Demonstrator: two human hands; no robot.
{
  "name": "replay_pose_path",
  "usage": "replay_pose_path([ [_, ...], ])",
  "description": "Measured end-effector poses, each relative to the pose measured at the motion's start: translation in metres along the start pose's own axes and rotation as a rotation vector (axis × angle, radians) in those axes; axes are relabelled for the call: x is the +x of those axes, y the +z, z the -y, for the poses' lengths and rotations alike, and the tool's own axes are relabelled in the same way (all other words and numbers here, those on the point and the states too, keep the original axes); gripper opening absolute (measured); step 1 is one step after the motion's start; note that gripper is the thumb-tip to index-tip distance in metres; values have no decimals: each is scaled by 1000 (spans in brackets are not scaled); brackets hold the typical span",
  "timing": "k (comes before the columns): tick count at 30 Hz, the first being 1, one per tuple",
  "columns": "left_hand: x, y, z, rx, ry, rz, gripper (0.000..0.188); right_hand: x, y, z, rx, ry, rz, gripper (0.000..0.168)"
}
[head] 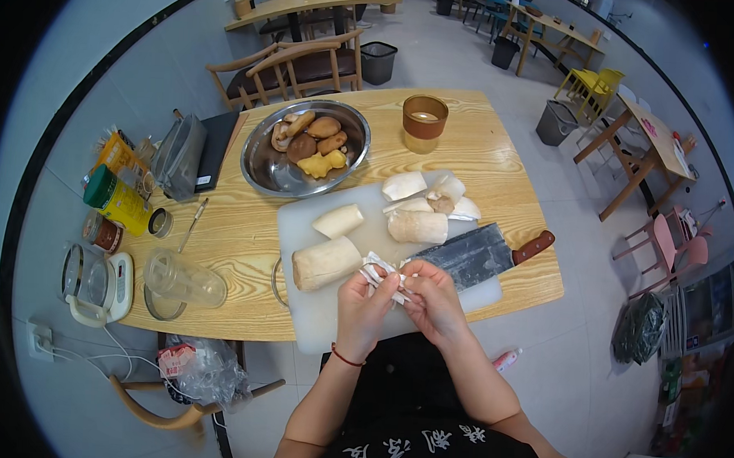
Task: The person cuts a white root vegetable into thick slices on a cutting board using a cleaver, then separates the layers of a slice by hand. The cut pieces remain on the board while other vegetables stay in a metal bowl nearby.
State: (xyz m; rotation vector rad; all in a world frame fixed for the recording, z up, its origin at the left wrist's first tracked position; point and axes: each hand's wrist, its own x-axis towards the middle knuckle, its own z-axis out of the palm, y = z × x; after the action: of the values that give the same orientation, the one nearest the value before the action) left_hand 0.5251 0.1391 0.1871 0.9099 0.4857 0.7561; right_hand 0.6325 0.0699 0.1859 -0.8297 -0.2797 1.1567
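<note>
Between my left hand [367, 302] and my right hand [431, 296] is a crumpled white piece, perhaps tissue or torn mushroom; both hands pinch it above the near edge of a white cutting board [320, 325]. A thick pale stem piece [327, 263], likely king oyster mushroom, lies left of my hands. Beyond it rests a smaller pale piece [338, 220]. Several more pale pieces, among them a stubby chunk [417, 226], are grouped at the board's far right. A cleaver [470, 255] lies across the board's right side, its wooden handle pointing right.
A steel bowl [271, 172] with brown mushrooms and yellow ginger stands behind the board, near an amber cup [425, 124]. On the left are a clear plastic cup [183, 279], an electric kettle [94, 284], a green-lidded yellow canister [117, 201] and a pen [193, 224].
</note>
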Motion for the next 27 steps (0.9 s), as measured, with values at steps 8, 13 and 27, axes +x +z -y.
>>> replay_pose_path([
  [8,1,-5,-15,590,97,-44,8,-5,1,13,-880,-309,-94,4],
  [13,1,-9,-12,675,178,20,10,1,-11,0,-687,-340,-64,2],
  [27,4,-26,-42,386,-17,-134,10,8,-33,25,322,-26,-3,17],
])
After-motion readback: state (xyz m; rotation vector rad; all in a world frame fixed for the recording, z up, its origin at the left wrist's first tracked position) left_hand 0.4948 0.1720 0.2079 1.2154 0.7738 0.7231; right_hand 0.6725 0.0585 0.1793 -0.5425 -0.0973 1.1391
